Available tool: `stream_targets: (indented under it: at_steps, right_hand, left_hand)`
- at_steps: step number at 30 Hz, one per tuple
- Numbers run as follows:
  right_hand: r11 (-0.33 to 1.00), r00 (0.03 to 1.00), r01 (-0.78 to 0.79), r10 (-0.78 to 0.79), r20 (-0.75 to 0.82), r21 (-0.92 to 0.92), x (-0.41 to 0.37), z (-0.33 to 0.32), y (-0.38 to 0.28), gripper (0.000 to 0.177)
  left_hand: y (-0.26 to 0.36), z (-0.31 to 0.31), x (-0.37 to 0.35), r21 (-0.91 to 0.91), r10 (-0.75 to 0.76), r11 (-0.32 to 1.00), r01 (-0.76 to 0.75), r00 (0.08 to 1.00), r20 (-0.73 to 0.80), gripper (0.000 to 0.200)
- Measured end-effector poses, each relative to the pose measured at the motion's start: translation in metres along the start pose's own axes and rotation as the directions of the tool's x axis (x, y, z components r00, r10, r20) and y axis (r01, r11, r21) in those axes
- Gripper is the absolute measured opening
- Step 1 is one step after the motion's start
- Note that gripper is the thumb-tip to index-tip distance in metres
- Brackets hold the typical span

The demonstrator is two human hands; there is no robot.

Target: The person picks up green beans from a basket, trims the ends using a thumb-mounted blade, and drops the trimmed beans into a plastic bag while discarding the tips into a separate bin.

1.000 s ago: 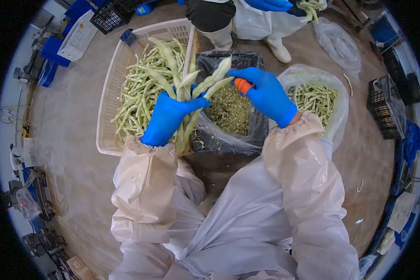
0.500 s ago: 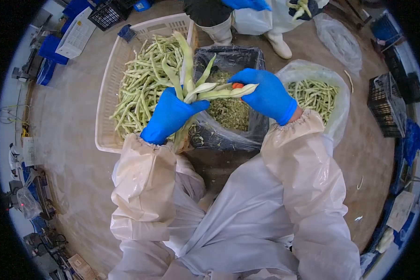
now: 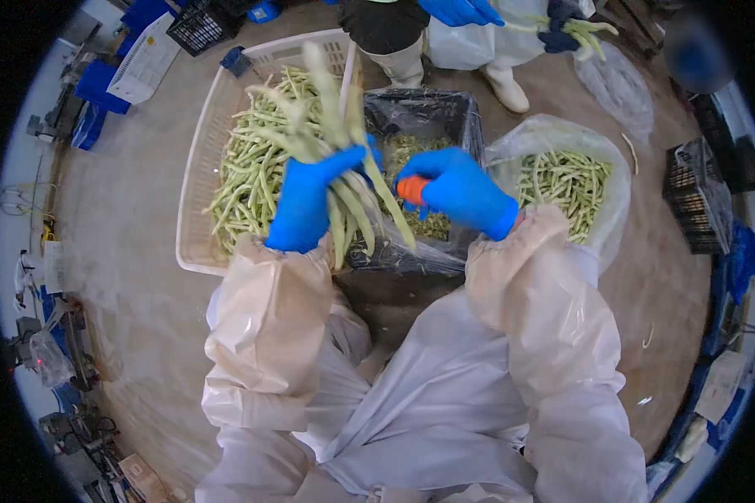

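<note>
My left hand (image 3: 302, 205), in a blue glove, is closed around a bunch of long, flat green beans (image 3: 351, 210). Their upper ends are blurred by motion. In my gloved right hand (image 3: 471, 194) is a small tool with an orange handle (image 3: 412, 189); its working end cannot be made out. That hand is apart from the bunch, above a black crate lined with plastic (image 3: 468, 126), in which green bean scraps (image 3: 432, 226) lie. Left of it, a cream crate (image 3: 195, 189) holds many green beans (image 3: 247, 172). To the right, a clear plastic bag (image 3: 619, 218) contains bean pieces (image 3: 566, 180).
Across from me stands another person in white boots (image 3: 505, 88), with a blue-gloved hand (image 3: 461, 10) and a dark-gloved hand (image 3: 559, 33) holding beans. An empty-looking plastic bag (image 3: 617, 92) lies on the floor. A black crate (image 3: 696, 193) stands far right.
The bunch in my left hand has swung so that beans now hang down below the hand. My right hand has drawn away from the bean it was touching, showing more of the orange handle.
</note>
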State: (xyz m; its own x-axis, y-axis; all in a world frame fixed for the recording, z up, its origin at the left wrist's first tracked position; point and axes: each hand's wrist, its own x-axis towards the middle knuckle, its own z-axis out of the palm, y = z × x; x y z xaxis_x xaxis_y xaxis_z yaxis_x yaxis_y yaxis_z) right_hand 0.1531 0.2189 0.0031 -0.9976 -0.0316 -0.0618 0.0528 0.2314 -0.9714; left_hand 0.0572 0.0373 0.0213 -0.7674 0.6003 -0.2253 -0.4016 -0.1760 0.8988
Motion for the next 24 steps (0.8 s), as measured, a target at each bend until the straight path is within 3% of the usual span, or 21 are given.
stream_targets:
  at_steps: [3, 4, 7, 10, 13, 16, 19, 22, 24]
  right_hand:
    - [0.872, 0.964, 0.005, -0.134, -0.229, -0.489, 0.000, -0.001, 0.013, 0.019]
    - [0.837, 0.932, -0.085, -0.125, -0.340, -0.541, 0.000, -0.007, 0.015, 0.020]
    - [0.658, 0.894, -0.313, -0.039, -0.446, -0.685, -0.002, -0.025, 0.026, 0.020]
    - [0.671, 0.838, -0.051, -0.374, -0.396, -0.740, -0.001, -0.018, 0.037, 0.021]
    - [0.951, 0.870, 0.162, -0.264, -0.416, -0.265, 0.006, 0.001, 0.015, 0.023]
    - [0.992, 0.968, 0.070, -0.041, -0.246, 0.108, 0.007, 0.009, 0.002, 0.026]
    - [0.974, 0.973, -0.091, 0.131, -0.188, 0.208, 0.002, 0.014, -0.012, 0.024]
    - [0.966, 0.953, -0.108, 0.168, -0.251, 0.236, 0.001, 0.014, -0.008, 0.021]
    - [0.969, 0.942, 0.026, 0.059, -0.331, 0.247, 0.001, 0.015, -0.003, 0.019]
  left_hand:
    - [0.018, -0.034, 0.010, -0.111, 0.050, 0.992, -0.066, 0.989, -0.141, 0.025]
    - [0.021, -0.042, 0.012, -0.153, 0.107, 0.978, -0.140, 0.973, -0.202, 0.026]
    - [0.033, -0.054, 0.015, -0.250, 0.196, 0.927, -0.280, 0.929, -0.312, 0.030]
    - [0.038, -0.055, 0.014, -0.248, 0.236, 0.911, -0.331, 0.908, -0.346, 0.033]
    - [0.034, -0.056, 0.011, -0.235, 0.233, 0.922, -0.309, 0.925, -0.301, 0.034]
    - [0.025, -0.043, 0.009, -0.243, 0.197, 0.933, -0.265, 0.942, -0.272, 0.034]
    - [0.019, -0.032, 0.011, -0.238, 0.175, 0.943, -0.233, 0.955, -0.242, 0.031]
    - [0.014, -0.027, 0.013, -0.267, 0.145, 0.938, -0.221, 0.950, -0.277, 0.029]
    - [0.006, -0.029, 0.019, -0.315, 0.089, 0.933, -0.175, 0.959, -0.267, 0.028]
